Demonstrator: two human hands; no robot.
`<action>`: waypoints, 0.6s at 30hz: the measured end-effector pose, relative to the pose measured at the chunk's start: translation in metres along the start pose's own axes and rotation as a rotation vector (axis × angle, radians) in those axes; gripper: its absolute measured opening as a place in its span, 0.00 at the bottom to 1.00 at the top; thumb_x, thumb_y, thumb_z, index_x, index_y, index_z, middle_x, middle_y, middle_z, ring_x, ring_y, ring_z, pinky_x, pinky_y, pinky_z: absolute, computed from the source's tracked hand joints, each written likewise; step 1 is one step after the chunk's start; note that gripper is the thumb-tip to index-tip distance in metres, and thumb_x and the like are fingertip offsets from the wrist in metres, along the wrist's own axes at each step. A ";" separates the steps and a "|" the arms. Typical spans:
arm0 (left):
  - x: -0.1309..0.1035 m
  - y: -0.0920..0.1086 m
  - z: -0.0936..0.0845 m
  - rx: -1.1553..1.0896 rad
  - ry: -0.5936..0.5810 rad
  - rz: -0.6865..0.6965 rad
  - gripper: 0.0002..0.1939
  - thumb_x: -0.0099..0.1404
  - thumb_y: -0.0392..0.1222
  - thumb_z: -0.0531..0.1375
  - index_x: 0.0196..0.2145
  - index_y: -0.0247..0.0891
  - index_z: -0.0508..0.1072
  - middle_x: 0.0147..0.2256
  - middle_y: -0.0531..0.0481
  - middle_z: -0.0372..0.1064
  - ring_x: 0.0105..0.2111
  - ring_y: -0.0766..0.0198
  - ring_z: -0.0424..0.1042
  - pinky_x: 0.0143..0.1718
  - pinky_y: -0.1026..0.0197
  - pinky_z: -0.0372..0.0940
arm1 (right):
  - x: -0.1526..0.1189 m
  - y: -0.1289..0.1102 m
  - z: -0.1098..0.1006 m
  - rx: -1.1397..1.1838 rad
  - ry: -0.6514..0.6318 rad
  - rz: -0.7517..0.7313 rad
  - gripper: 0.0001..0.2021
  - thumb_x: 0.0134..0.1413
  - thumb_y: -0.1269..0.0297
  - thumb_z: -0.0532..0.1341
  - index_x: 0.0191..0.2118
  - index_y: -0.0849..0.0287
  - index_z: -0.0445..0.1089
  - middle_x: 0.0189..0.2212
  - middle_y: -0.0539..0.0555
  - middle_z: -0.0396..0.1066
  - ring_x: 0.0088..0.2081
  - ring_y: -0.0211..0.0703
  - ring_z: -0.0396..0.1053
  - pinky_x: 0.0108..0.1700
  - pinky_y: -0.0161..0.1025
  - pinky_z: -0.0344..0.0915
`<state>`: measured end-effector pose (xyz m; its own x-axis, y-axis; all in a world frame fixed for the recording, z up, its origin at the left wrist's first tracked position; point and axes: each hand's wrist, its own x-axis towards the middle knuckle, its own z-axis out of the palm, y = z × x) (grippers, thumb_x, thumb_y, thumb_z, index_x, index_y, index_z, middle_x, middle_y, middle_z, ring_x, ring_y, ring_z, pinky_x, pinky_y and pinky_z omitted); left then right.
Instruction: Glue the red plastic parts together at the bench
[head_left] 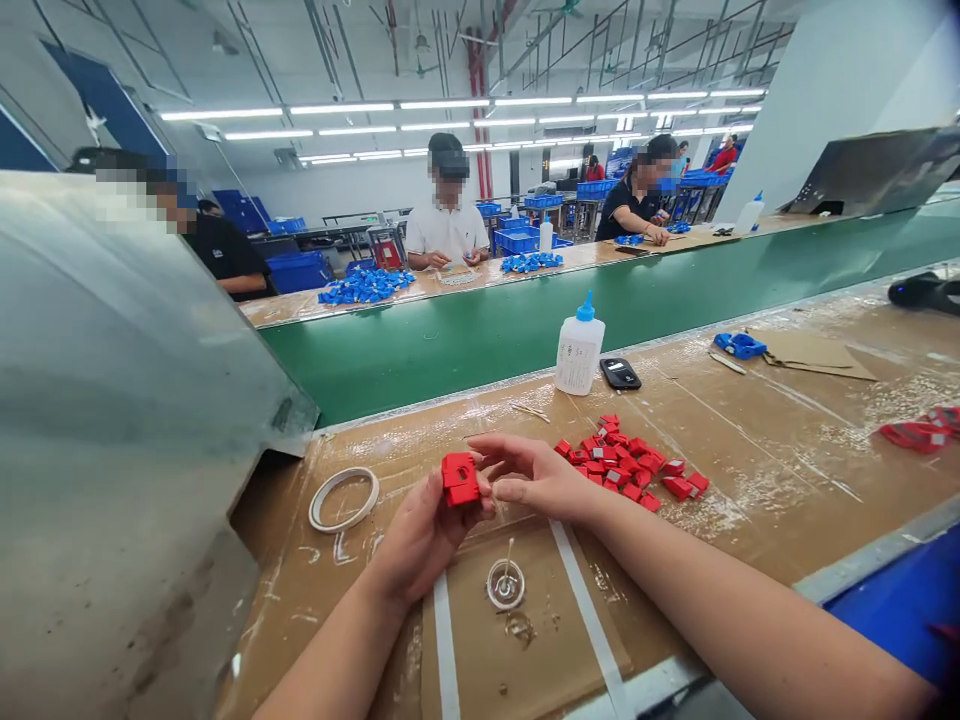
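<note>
My left hand [429, 525] grips a small red plastic block [460, 479] with a dark round hole in its face. Close by on its right, my right hand [529, 475] has its fingers apart, with the tips near the block's side; whether they touch it I cannot tell. Below the hands a small clear cup [505, 584] with a cotton swab [511, 552] standing in it rests on a taped cardboard sheet [480, 675]. Past my right wrist lies a pile of red blocks [626, 462], several with pale patches.
A tape roll [319, 512] lies left, beside a metal housing [135, 450]. Behind the red pile stand a blue-capped bottle [579, 350] and a black device [621, 374]. A green conveyor belt [435, 358] runs across, with co-workers [448, 225] and blue parts [367, 286] beyond.
</note>
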<state>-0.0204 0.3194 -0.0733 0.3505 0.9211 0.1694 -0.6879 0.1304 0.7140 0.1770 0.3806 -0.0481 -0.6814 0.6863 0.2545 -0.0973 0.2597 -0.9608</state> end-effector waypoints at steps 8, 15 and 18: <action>-0.003 0.004 0.000 -0.024 0.126 -0.075 0.20 0.63 0.57 0.68 0.46 0.40 0.81 0.42 0.45 0.79 0.41 0.59 0.78 0.48 0.59 0.75 | -0.004 -0.015 0.006 -0.228 -0.029 -0.249 0.39 0.51 0.58 0.74 0.67 0.53 0.62 0.62 0.60 0.65 0.61 0.48 0.67 0.61 0.46 0.69; 0.001 -0.002 0.000 0.108 0.016 -0.093 0.19 0.65 0.58 0.66 0.43 0.41 0.83 0.40 0.46 0.78 0.44 0.56 0.78 0.48 0.59 0.75 | -0.003 -0.017 0.009 -0.589 0.009 -0.414 0.27 0.59 0.59 0.70 0.62 0.55 0.66 0.55 0.57 0.72 0.57 0.46 0.69 0.62 0.45 0.66; 0.001 -0.002 0.002 0.177 -0.007 -0.098 0.23 0.61 0.63 0.67 0.41 0.40 0.83 0.40 0.44 0.78 0.47 0.52 0.77 0.50 0.55 0.74 | -0.004 -0.022 0.008 -0.641 -0.011 -0.427 0.24 0.60 0.59 0.68 0.60 0.54 0.67 0.54 0.57 0.72 0.56 0.46 0.70 0.59 0.43 0.68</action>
<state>-0.0176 0.3192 -0.0734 0.4148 0.9047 0.0971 -0.5278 0.1523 0.8356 0.1761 0.3663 -0.0289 -0.6869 0.4317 0.5847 0.0832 0.8459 -0.5269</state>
